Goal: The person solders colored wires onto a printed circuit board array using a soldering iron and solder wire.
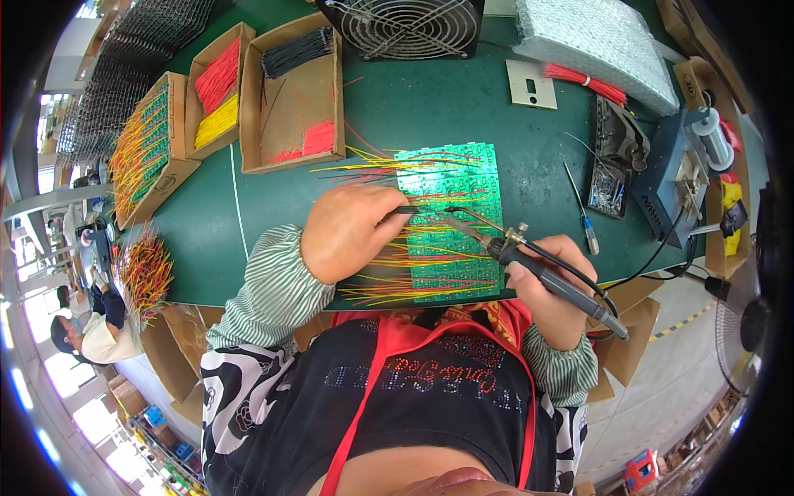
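Observation:
A green circuit board panel lies in front of me on the bench, with red, yellow and black wires sticking out past its left side. My right hand is closed around a soldering iron with a solder feed tube, its tip over the upper middle of the panel. My left hand rests at the panel's left edge. It pinches slim black tweezers that point toward the iron's tip. The ends of the tweezers and the exact joint are too small to make out.
Cardboard trays of cut wires stand at the back left. A fan sits at the back. On the right are a screwdriver, a dark metal tray, a soldering station and bubble wrap. Another person sits far left.

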Tool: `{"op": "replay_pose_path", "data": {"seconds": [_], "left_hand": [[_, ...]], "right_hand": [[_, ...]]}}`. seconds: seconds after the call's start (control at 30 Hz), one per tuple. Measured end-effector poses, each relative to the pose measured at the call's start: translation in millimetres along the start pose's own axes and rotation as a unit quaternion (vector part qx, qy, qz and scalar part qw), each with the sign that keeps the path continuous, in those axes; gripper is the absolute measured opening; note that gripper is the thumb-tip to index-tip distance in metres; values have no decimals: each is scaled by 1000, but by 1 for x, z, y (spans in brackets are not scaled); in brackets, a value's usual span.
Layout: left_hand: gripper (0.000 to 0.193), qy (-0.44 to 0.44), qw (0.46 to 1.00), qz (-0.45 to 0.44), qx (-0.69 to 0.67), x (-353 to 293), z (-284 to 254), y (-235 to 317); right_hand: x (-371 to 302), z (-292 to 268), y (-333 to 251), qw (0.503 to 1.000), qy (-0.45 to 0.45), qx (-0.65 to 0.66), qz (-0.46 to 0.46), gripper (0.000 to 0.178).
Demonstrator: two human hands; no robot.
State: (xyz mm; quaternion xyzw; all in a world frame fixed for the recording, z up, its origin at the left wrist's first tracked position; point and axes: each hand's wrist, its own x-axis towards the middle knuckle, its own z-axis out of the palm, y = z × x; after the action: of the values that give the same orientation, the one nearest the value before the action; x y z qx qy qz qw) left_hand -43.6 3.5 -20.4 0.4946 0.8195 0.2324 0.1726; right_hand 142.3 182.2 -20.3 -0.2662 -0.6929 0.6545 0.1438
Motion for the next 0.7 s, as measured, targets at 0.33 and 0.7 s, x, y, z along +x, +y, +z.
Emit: {"op": "replay_pose_path", "data": {"seconds": [0.33, 0.7], "left_hand": [[19, -4, 999, -43, -33, 2, 7, -19], [19, -17, 995, -64, -78, 6, 6, -20]], "right_hand": [[5, 19, 12, 1000, -2, 14, 1, 16], [12, 22, 12, 999, -13, 11, 34, 17]]}}
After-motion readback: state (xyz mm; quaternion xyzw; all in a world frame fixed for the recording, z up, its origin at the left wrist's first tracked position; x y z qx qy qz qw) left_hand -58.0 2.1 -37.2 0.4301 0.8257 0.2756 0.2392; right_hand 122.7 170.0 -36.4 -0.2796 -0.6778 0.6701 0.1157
